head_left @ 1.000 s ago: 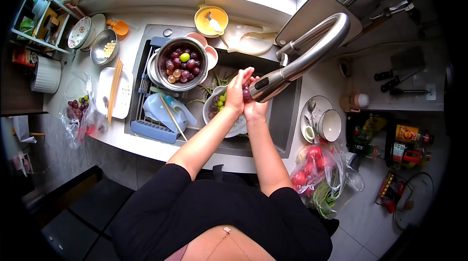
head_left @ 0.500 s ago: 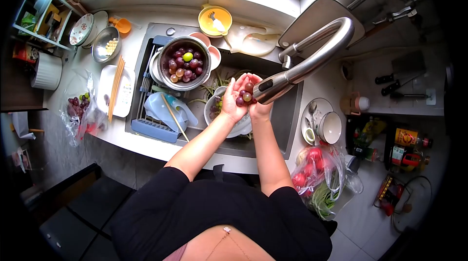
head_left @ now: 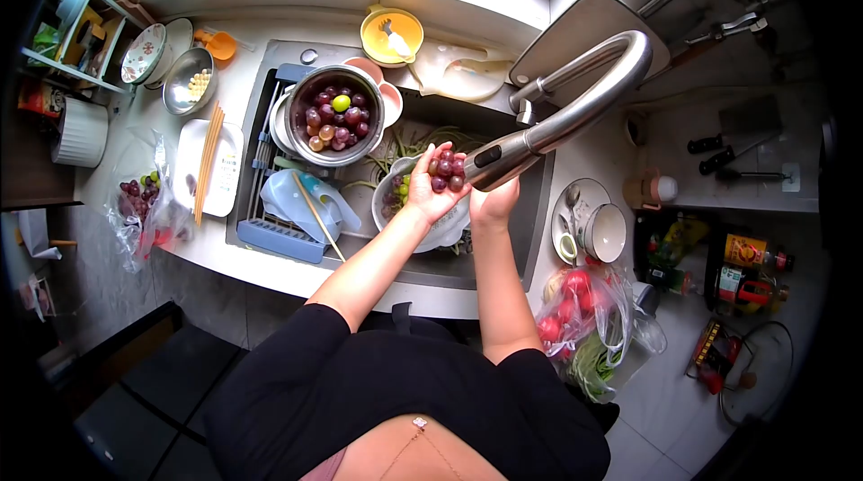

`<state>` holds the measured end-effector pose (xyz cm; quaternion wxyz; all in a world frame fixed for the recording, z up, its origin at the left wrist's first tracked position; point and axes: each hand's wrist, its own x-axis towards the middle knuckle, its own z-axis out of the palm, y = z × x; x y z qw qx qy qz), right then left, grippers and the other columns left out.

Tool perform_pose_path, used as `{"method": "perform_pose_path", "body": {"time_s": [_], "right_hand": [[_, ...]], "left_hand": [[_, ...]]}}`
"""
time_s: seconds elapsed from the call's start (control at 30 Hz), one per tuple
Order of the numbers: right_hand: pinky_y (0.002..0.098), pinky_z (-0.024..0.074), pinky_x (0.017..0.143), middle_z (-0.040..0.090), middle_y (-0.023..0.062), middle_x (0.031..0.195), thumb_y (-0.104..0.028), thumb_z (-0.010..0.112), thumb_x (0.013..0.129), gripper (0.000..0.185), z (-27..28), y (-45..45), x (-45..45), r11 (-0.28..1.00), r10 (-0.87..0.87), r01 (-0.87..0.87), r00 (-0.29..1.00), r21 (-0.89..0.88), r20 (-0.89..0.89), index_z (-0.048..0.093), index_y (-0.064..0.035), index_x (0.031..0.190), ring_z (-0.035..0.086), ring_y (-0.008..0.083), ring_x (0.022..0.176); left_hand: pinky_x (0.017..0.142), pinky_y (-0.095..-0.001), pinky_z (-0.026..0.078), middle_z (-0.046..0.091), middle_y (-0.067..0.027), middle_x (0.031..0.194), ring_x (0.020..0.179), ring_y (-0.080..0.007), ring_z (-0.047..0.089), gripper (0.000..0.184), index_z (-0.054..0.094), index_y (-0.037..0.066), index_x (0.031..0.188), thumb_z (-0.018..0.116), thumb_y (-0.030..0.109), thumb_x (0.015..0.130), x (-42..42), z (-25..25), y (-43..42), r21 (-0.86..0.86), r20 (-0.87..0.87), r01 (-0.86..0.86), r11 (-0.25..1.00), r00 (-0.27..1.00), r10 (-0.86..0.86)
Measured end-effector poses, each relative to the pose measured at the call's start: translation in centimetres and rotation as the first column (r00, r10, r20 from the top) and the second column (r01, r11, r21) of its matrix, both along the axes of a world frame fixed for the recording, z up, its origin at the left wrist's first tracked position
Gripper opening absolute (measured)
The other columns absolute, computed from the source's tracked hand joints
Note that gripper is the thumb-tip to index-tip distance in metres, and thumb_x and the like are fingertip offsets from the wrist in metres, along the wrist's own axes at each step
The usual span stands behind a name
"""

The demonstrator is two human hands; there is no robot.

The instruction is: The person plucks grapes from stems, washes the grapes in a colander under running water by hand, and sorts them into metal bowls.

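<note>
My left hand (head_left: 430,198) is cupped palm up over the sink (head_left: 530,238), with several dark red grapes (head_left: 448,172) lying in it. Close on its right is my right hand (head_left: 493,204), just below the head of the metal faucet (head_left: 503,160). The faucet hides most of that hand's fingers, so I cannot see whether they hold anything. Beneath my hands, a white colander (head_left: 385,202) with more grapes is partly covered. To the upper left, a metal pot (head_left: 297,108) contains dark grapes and one green one.
A blue dish rack (head_left: 279,241) fills the sink's left side. Left of it lie a white tray (head_left: 229,184) with chopsticks (head_left: 209,157) and a bag of grapes (head_left: 139,198). On the right are a white bowl (head_left: 607,234) and a plastic bag of red produce (head_left: 571,310).
My hands have moved apart from their joined cup. The grapes now rest in my left hand, and my right hand has shifted right, under the faucet head.
</note>
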<state>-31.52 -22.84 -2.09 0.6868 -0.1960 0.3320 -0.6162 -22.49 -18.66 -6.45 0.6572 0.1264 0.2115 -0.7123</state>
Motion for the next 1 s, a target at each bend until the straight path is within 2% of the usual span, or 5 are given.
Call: {"method": "perform_pose_path", "body": {"time_s": [0.43,0.53,0.73,0.87,1.0], "right_hand": [[0.0267,0.0412,0.083,0.053,0.0046,0.11,-0.022,0.044,0.096,0.025,-3.6,1.7,-3.8,0.99,0.0,0.075,0.843,0.118,-0.538,0.048,-0.0061,0.114,0.049,0.0114,0.097],[0.0284,0.0391,0.092,0.051,0.0068,0.118,-0.023,0.043,0.097,0.032,-4.8,1.7,-2.9,0.991,0.132,-0.115,0.865,0.065,-0.484,0.045,-0.0016,0.121,0.048,0.0142,0.107],[0.0341,0.0405,0.095,0.054,0.008,0.119,-0.035,0.037,0.098,0.039,-4.7,0.6,-0.5,0.965,0.147,-0.159,0.987,0.207,0.07,0.048,-0.0047,0.12,0.051,0.0196,0.11],[0.0366,0.0406,0.097,0.056,0.0074,0.117,-0.039,0.036,0.097,0.04,-4.5,-0.5,-0.3,0.957,0.113,-0.194,0.934,0.217,0.338,0.051,-0.0078,0.118,0.053,0.0213,0.109],[0.0383,0.0425,0.096,0.059,0.0091,0.111,-0.04,0.042,0.093,0.04,-4.8,-1.1,-0.2,0.953,0.079,-0.186,0.914,0.238,0.398,0.055,-0.0068,0.111,0.055,0.0236,0.105]], "left_hand": [[0.046,-0.0262,0.043,0.059,0.0004,0.093,0.074,-0.0158,0.057,0.026,0.055,0.026,0.109,0.062,0.023,0.084,-1.9,-2.8,-2.6,0.065,0.069,0.187,0.98,0.979,-0.192],[0.053,-0.0277,0.048,0.059,-0.0019,0.097,0.08,-0.0158,0.059,0.025,0.055,0.02,0.107,0.063,0.021,0.083,-2.9,-2.7,-2.5,0.004,0.437,0.125,0.992,0.892,-0.114],[0.078,-0.0245,0.045,0.061,-0.0045,0.091,0.083,-0.0147,0.059,0.023,0.061,0.003,0.1,0.061,0.021,0.086,-4.1,-2.7,-3.0,-0.246,0.964,-0.019,0.969,-0.108,0.242],[0.082,-0.0277,0.045,0.063,-0.0095,0.087,0.089,-0.0159,0.059,0.048,0.063,-0.001,0.097,0.041,0.041,0.095,-2.8,0.3,-3.6,-0.018,0.687,-0.019,1.0,0.726,0.026],[0.087,-0.0314,0.046,0.064,-0.0121,0.097,0.093,-0.02,0.06,0.051,0.061,-0.001,0.103,0.036,0.043,0.095,-1.7,0.1,-4.1,-0.102,0.393,-0.084,0.991,0.912,0.118]]}}
